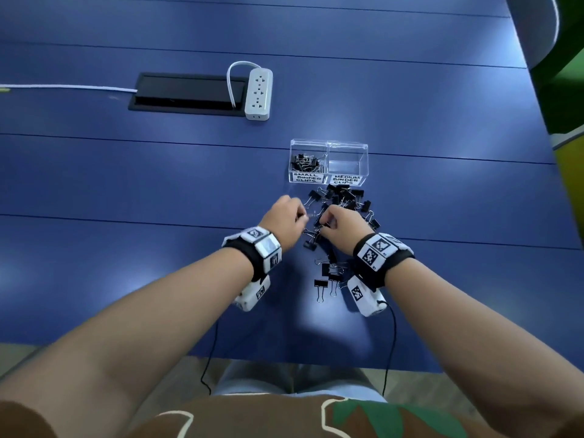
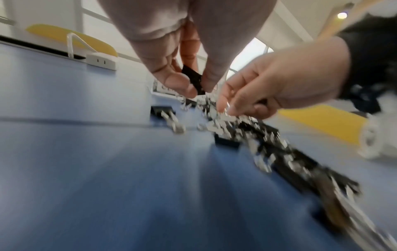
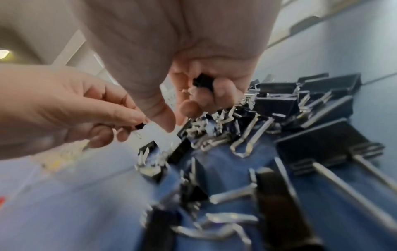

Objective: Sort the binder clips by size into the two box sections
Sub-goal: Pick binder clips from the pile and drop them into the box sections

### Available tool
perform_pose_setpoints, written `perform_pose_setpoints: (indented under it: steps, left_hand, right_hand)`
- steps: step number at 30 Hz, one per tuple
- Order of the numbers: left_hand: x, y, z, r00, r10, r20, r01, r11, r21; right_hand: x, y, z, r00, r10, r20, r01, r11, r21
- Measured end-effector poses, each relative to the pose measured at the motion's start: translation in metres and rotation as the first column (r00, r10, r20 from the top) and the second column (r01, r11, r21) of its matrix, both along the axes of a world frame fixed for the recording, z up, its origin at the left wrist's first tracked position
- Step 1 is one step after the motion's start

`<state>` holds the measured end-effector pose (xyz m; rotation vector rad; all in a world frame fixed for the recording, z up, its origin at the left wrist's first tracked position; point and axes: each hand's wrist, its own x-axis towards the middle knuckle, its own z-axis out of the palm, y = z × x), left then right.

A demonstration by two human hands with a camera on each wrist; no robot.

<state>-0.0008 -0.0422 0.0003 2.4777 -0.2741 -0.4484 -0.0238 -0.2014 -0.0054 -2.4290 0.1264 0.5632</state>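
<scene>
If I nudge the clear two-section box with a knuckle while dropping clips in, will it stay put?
Probably not firmly. The clear box looks thin-walled and light, its medium section holds nothing, and only the small section carries clips, so it would likely slide on the smooth blue table. Its low, wide shape suggests sliding rather than tipping.

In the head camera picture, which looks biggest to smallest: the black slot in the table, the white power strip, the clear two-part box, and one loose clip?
1. black slot
2. clear box
3. power strip, close to the box in apparent size and farther from the camera, so this ranking is unsure
4. loose clip, smallest though nearest
</scene>
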Motion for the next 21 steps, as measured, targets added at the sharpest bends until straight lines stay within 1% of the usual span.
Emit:
perform_pose_setpoints:
  steps: [3, 6, 8, 10, 11, 13, 17, 19, 21]
  left_hand:
    - [0.038, -0.009, 0.016, 0.995, 0.068, 0.079, -0.063, 0.995, -0.071]
    - [0.074, -0.02, 0.029, 0.988, 0.122, 0.096, -0.113, 0.989, -0.094]
    - [0.093, -0.027, 0.033, 0.987, 0.128, 0.102, -0.12, 0.99, -0.08]
    - [0.105, -0.032, 0.032, 0.988, 0.122, 0.09, -0.118, 0.991, -0.057]
    - [0.108, -0.034, 0.03, 0.99, 0.117, 0.081, -0.114, 0.993, -0.042]
    - [0.11, -0.034, 0.027, 0.992, 0.109, 0.063, -0.108, 0.994, -0.018]
    - [0.101, -0.028, 0.023, 0.994, 0.092, 0.055, -0.09, 0.995, -0.042]
    - [0.087, -0.024, 0.023, 0.992, 0.09, 0.087, -0.085, 0.995, -0.058]
    - [0.069, -0.019, 0.02, 0.994, 0.061, 0.088, -0.056, 0.997, -0.057]
  right_hand:
    - [0.011, -0.011, 0.007, 0.987, -0.16, 0.002, 0.157, 0.975, 0.157]
    - [0.03, -0.023, 0.025, 0.946, -0.315, -0.07, 0.32, 0.891, 0.323]
    - [0.045, -0.03, 0.038, 0.936, -0.341, -0.085, 0.348, 0.867, 0.356]
    - [0.062, -0.034, 0.046, 0.934, -0.351, -0.063, 0.347, 0.852, 0.392]
    - [0.071, -0.035, 0.048, 0.937, -0.348, -0.034, 0.334, 0.861, 0.384]
    - [0.09, -0.033, 0.05, 0.95, -0.31, 0.039, 0.283, 0.907, 0.313]
    - [0.119, -0.013, 0.051, 0.968, -0.17, 0.184, 0.149, 0.981, 0.123]
    - [0.126, -0.001, 0.051, 0.975, -0.085, 0.204, 0.077, 0.996, 0.043]
    - [0.128, 0.008, 0.049, 0.981, -0.024, 0.191, 0.023, 1.0, 0.007]
